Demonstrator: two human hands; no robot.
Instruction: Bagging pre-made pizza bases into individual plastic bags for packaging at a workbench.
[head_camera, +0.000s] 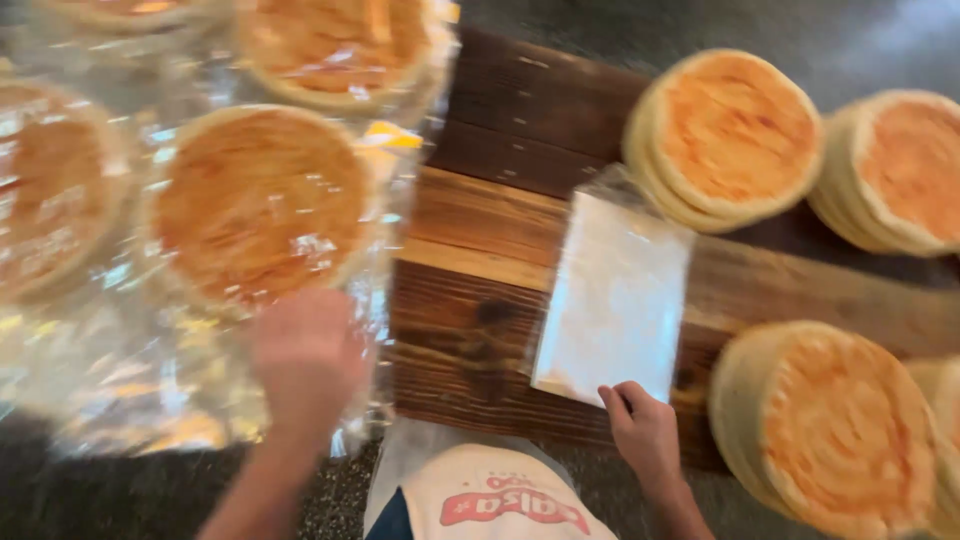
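Pinching the near corner of a flat clear plastic bag (615, 300) with our right hand (645, 430), we hold it against the wooden board (480, 230). Our left hand (305, 355), blurred, lies on crinkly film over wrapped flatbread stacks (260, 200); we cannot tell whether it grips. A light pinch should keep the slick bag flat. Bare stacks (725, 135) sit beside it: round, pale-edged, toasted orange on top.
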